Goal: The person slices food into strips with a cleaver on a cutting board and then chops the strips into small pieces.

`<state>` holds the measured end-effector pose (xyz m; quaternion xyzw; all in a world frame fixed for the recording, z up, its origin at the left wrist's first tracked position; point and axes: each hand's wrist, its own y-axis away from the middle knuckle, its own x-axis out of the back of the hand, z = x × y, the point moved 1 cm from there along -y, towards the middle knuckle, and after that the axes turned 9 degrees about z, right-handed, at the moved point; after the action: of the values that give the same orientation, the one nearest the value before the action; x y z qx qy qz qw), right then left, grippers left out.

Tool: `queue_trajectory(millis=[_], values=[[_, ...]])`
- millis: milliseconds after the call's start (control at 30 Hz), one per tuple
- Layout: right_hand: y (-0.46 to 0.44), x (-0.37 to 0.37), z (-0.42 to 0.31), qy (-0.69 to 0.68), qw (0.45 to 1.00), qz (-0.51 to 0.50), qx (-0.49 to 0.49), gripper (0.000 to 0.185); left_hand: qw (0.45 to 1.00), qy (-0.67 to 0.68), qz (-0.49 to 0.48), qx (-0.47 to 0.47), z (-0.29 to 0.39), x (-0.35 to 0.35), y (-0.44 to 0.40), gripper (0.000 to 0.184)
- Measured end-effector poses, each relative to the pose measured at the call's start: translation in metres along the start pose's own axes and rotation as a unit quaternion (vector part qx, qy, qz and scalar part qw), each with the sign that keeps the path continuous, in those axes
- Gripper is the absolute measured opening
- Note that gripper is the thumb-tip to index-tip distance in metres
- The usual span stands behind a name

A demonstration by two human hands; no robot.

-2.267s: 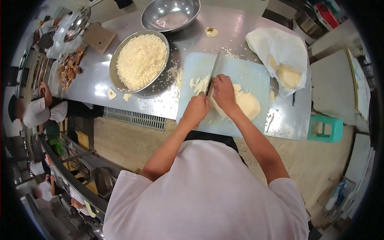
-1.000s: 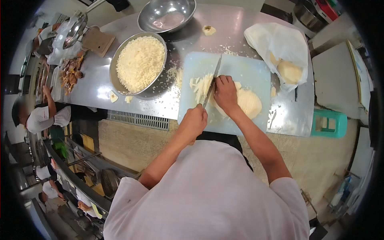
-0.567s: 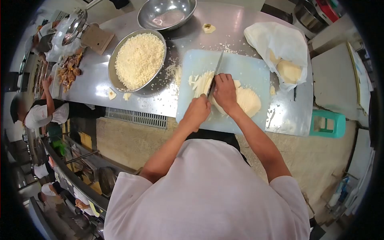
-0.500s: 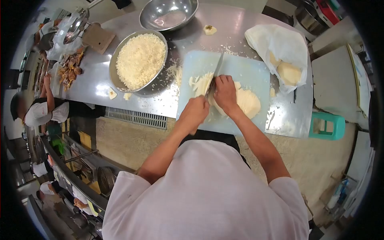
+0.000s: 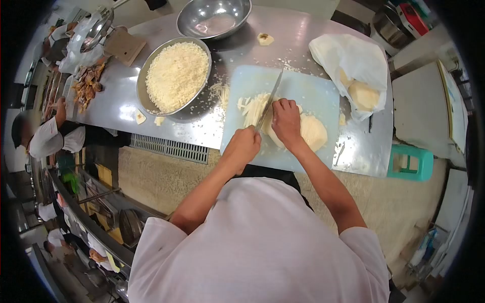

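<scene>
Long, steel-bladed knife (image 5: 273,93): handle mostly hidden within the left hand (image 5: 244,145). Cream-coloured, rounded, sliced vegetable (image 5: 314,132): partly covered by the right hand (image 5: 286,119). Crumpled, white plastic bag (image 5: 334,50): conceals part of the pale, peeled chunks (image 5: 364,96) inside (perhaps two). Round, stainless-steel bowl (image 5: 235,25): far rim cut off above. White-shirted co-worker (image 5: 44,139): face blurred. Scattered whitish crumbs (image 5: 289,66): too fine to count.

Forearms (image 5: 208,189) angle inward to mid-frame.
The left hand (image 5: 244,146) wraps tight; the right hand (image 5: 287,122), slightly higher in the frame, curls its fingers.
</scene>
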<state>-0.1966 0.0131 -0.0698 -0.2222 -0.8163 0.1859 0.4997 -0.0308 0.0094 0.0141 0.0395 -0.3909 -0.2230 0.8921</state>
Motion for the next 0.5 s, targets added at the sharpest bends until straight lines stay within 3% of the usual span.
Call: queue_trajectory(millis=[167, 267, 333, 433, 467, 500], values=[[-0.003, 0.002, -0.005, 0.019, 1.0, -0.008, -0.003, 0.033, 0.998, -0.015, 0.02, -0.053, -0.015, -0.02, 0.005, 0.023], [-0.003, 0.0, -0.002, 0.033, 0.999, -0.019, -0.001, 0.03, 0.987, -0.026, 0.084, -0.131, -0.014, -0.031, -0.017, 0.023], [-0.001, -0.003, -0.001, 0.029, 1.0, 0.004, 0.003, 0.028, 0.999, -0.044, -0.011, -0.019, 0.012, 0.003, -0.008, 0.022], [-0.004, -0.003, -0.003, 0.022, 0.999, 0.027, -0.005, 0.026, 0.999, -0.025, -0.006, -0.018, -0.001, -0.004, 0.014, 0.022], [-0.003, 0.0, -0.004, 0.021, 1.0, 0.022, -0.006, 0.026, 0.984, -0.052, 0.085, -0.147, -0.033, -0.033, 0.005, 0.021], [-0.003, 0.001, -0.005, 0.022, 1.0, 0.022, -0.007, 0.026, 0.984, -0.052, 0.084, -0.147, -0.029, -0.034, -0.001, 0.021]])
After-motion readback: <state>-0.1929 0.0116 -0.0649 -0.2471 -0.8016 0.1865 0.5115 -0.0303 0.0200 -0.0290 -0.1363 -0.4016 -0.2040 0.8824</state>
